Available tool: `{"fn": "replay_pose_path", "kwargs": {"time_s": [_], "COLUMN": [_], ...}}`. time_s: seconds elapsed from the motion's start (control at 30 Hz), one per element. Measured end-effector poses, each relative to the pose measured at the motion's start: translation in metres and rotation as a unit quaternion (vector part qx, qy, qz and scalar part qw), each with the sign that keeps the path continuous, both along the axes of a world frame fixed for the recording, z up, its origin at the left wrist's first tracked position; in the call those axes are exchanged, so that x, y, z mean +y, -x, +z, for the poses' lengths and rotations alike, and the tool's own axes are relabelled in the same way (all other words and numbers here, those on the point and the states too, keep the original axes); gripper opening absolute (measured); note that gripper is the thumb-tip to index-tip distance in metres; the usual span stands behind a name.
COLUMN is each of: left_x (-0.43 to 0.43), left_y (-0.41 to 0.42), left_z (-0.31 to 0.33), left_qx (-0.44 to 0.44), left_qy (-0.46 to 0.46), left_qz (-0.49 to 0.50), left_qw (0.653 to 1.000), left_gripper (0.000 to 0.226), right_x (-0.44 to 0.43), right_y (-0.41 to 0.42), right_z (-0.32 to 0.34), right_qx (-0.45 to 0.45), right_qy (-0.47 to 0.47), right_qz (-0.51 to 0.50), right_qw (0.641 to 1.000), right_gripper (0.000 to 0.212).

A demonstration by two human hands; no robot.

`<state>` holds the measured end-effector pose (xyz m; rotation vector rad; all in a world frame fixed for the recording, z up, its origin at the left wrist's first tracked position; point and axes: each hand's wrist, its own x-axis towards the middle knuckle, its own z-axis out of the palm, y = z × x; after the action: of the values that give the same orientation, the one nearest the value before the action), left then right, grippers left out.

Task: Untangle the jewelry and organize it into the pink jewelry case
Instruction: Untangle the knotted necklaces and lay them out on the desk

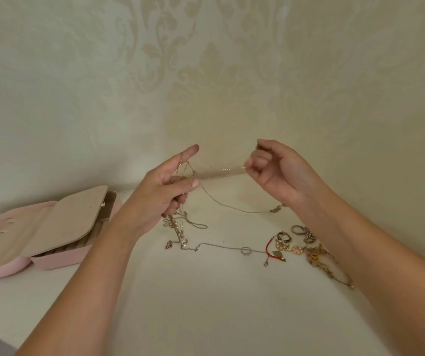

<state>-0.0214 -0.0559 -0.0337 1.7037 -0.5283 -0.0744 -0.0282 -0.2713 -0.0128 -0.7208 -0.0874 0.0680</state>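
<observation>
Jewelry case (52,260), pink and lying open, sits on the pale table (206,304) at about nine o'clock from the hands. A beige padded flap (65,222) is folded across its middle. Cushioned ring rolls (77,246) show under the flap's edge, and the flap hides anything else inside.

The left hand (165,199) is raised above the table. Its index finger points up toward one o'clock, its thumb sticks out toward three, and its lower fingers are curled round a tangle of chains (180,227) that dangles down to the tabletop.

A fine strand (224,170) runs nearly level from that hand toward three o'clock. It reaches the right hand (275,178), whose curled fingertips pinch its end. The strand looks taut, so I'd judge the knot sits at the left hand's end.

At five o'clock from the right hand a loose pile (298,245) of rings, a red cord and pearly pieces lies on the table, well apart from the case.
</observation>
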Motion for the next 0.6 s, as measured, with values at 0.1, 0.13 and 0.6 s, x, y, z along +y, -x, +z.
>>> {"fn": "replay_pose_path", "kwargs": {"time_s": [0.1, 0.13, 0.6], "left_x": [-0.002, -0.001, 0.015], "left_y": [-0.002, -0.004, -0.017], "left_z": [-0.003, -0.006, -0.016], "left_qx": [-0.01, -0.013, -0.064], "left_qy": [-0.027, -0.048, -0.216], "left_qz": [0.02, 0.033, 0.116], "left_qw": [0.999, 0.998, 0.967], "left_gripper": [0.061, 0.062, 0.091], "right_x": [-0.012, -0.014, -0.047], "right_y": [-0.004, -0.006, -0.013], "right_z": [-0.002, -0.004, -0.004], "right_qx": [0.0, -0.01, -0.121], "right_qy": [0.173, 0.255, 0.734], "right_qz": [-0.034, -0.06, -0.384], "right_qw": [0.984, 0.965, 0.548], "right_gripper": [0.027, 0.026, 0.011]}}
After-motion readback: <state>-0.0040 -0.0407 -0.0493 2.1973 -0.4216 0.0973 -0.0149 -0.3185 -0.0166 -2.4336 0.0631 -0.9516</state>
